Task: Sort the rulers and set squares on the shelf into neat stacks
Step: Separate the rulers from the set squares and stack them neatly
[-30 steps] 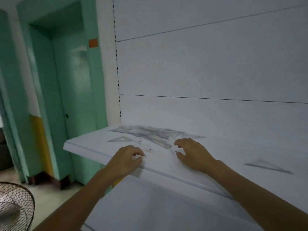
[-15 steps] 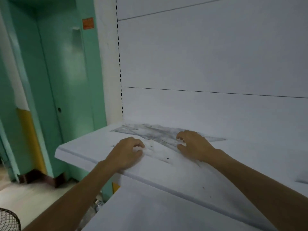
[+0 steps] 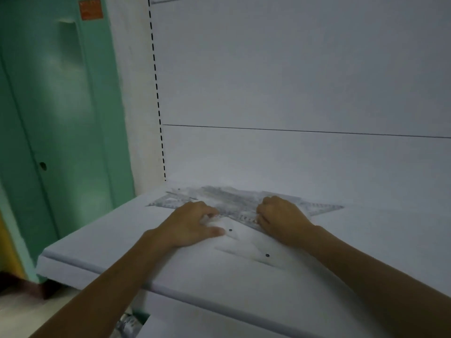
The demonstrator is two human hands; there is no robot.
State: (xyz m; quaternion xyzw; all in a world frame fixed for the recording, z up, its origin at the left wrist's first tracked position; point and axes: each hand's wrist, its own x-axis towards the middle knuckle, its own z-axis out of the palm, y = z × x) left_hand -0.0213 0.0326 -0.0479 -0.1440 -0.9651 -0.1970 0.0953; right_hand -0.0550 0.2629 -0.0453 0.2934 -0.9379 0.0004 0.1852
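Sorting looks barely begun: rulers and set squares [image 3: 231, 201] lie in one jumbled, overlapping heap at the shelf [image 3: 97, 242] back, with no neat stacks visible. Left hand [image 3: 190, 223] pinches a clear set square [image 3: 246, 240] nearer the front. Right hand [image 3: 283, 215] has its fingers curled, gripping a ruler [image 3: 245, 217] at the heap's edge. No containers, only the shelf.

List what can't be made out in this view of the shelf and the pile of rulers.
Head view only.
Pile of rulers and set squares: clear, overlapping, blurred; count and markings unreadable.
Left hand, right hand: curled fingers hide their tips, so grip unclear.
Orange sticker: too small and blurred to read.
Shelf: right end cut off by frame edge.
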